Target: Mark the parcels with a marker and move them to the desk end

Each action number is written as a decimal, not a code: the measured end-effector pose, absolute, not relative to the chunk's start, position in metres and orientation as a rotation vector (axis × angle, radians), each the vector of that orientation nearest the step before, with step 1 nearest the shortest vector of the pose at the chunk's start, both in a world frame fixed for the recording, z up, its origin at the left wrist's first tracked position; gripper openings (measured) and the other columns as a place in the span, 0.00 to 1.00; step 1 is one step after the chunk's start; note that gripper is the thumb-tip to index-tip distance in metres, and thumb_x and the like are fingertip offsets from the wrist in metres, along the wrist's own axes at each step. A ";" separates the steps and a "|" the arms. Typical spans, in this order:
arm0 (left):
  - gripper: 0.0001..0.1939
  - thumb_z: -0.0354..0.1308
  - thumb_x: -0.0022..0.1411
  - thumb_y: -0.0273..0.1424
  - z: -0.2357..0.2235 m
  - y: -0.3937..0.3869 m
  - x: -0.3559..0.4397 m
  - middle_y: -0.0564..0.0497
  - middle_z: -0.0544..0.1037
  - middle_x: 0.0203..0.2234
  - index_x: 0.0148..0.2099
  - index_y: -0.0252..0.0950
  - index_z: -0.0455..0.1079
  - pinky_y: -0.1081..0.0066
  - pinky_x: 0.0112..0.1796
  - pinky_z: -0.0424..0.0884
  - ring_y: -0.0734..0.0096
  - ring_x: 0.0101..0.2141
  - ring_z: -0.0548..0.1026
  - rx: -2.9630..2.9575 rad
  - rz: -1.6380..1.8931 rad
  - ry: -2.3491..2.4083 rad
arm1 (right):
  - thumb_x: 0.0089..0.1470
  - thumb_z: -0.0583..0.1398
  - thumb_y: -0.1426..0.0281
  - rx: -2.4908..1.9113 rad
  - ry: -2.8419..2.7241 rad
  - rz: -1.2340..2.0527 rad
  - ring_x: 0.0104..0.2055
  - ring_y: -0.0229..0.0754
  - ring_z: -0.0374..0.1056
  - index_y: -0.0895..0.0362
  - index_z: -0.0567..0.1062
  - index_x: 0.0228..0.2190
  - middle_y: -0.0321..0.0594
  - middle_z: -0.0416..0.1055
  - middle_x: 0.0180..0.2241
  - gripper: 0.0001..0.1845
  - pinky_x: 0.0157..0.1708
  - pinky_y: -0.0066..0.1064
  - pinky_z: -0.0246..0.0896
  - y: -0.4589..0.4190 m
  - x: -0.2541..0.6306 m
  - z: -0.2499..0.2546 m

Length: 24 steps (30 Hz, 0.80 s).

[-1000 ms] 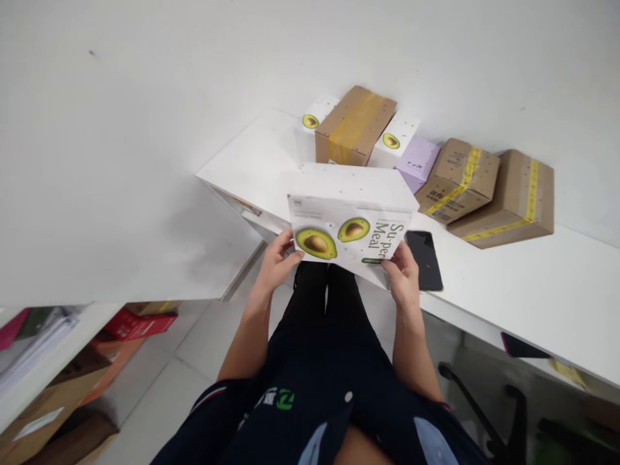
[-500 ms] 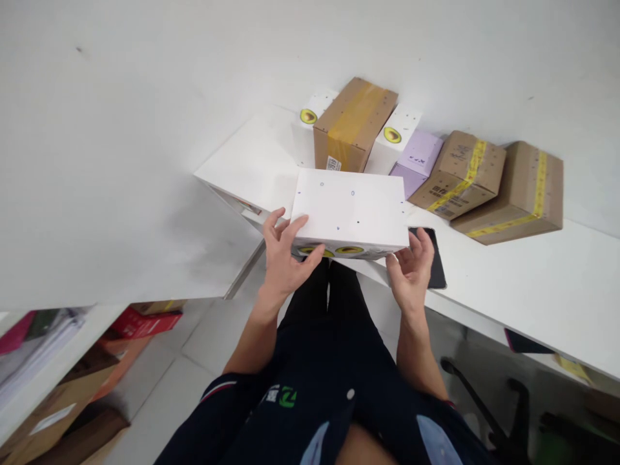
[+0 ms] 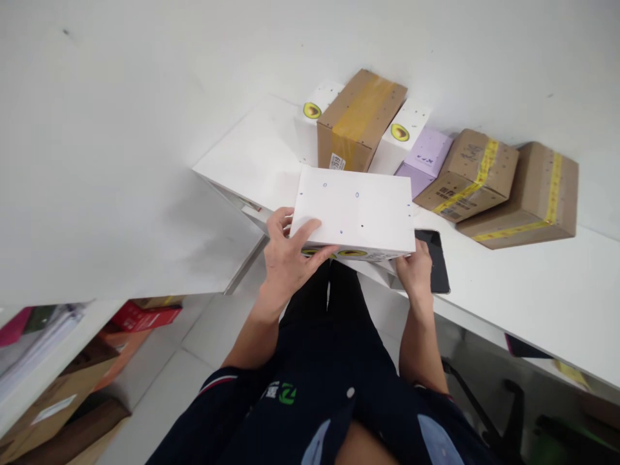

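A white cardboard box with small dots on its top and avocado pictures on its front side is between my hands, over the table's front edge. My left hand grips its left end, with fingers at the end and on the top and the thumb along the front. At the lower right corner, my right hand is closed against the box, its fingertips partly hidden. Just beyond that hand, a dark phone lies on the white table.
Along the back stand a taped brown box, white avocado boxes, a lilac box and two brown boxes with yellow tape. A white panel rises at left. Shelves with parcels are lower left; a chair is lower right.
My right hand has closed in on the box's right corner, its fingers now curled where they were spread. My left hand has moved farther over the box's left end.
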<state>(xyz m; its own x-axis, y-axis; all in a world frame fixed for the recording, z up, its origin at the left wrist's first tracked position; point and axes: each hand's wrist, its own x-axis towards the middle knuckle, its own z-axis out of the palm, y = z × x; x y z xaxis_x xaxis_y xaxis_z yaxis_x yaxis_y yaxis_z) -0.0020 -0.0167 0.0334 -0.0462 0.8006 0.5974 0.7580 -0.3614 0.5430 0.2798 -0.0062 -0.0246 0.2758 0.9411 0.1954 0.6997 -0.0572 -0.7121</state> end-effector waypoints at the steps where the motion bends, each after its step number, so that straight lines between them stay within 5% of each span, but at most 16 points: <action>1: 0.25 0.69 0.54 0.50 0.034 -0.017 -0.002 0.42 0.62 0.56 0.49 0.42 0.73 0.55 0.53 0.74 0.52 0.54 0.70 2.140 1.406 1.748 | 0.48 0.60 0.65 -1.849 -1.527 0.420 0.38 0.49 0.69 0.57 0.79 0.42 0.51 0.72 0.41 0.19 0.42 0.45 0.69 -0.002 0.280 -0.029; 6: 0.23 0.69 0.55 0.48 0.035 -0.019 -0.001 0.43 0.63 0.55 0.49 0.43 0.74 0.56 0.51 0.76 0.54 0.54 0.71 2.136 1.394 1.763 | 0.48 0.62 0.64 -1.853 -1.543 0.455 0.48 0.57 0.69 0.60 0.78 0.43 0.57 0.72 0.45 0.20 0.51 0.49 0.65 0.011 0.276 -0.043; 13: 0.23 0.69 0.55 0.48 0.035 -0.016 -0.001 0.43 0.62 0.54 0.49 0.43 0.73 0.59 0.49 0.78 0.55 0.54 0.72 2.173 1.432 1.761 | 0.48 0.64 0.60 -1.824 -1.476 0.547 0.55 0.57 0.66 0.56 0.77 0.40 0.52 0.73 0.47 0.18 0.57 0.49 0.62 0.026 0.277 -0.048; 20: 0.25 0.69 0.53 0.52 0.028 -0.012 0.009 0.42 0.64 0.53 0.47 0.41 0.75 0.65 0.43 0.77 0.56 0.52 0.73 2.096 1.486 1.826 | 0.49 0.62 0.60 -1.810 -1.501 0.564 0.51 0.56 0.70 0.56 0.78 0.37 0.51 0.76 0.40 0.16 0.51 0.45 0.65 0.034 0.282 -0.038; 24: 0.28 0.68 0.52 0.54 0.022 -0.005 0.020 0.41 0.65 0.52 0.47 0.41 0.75 0.62 0.45 0.77 0.52 0.54 0.70 2.000 1.538 1.813 | 0.52 0.57 0.59 -1.702 -1.283 0.547 0.39 0.49 0.70 0.56 0.77 0.36 0.42 0.75 0.31 0.16 0.40 0.39 0.67 0.021 0.290 -0.029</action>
<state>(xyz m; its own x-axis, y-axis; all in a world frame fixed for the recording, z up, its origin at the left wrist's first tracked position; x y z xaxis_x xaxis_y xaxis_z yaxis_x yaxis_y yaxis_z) 0.0197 -0.0054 0.0220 -0.1709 0.7685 0.6166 0.7338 -0.3184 0.6002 0.2902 0.0215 -0.0285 0.3618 0.9174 0.1658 0.5158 -0.0488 -0.8553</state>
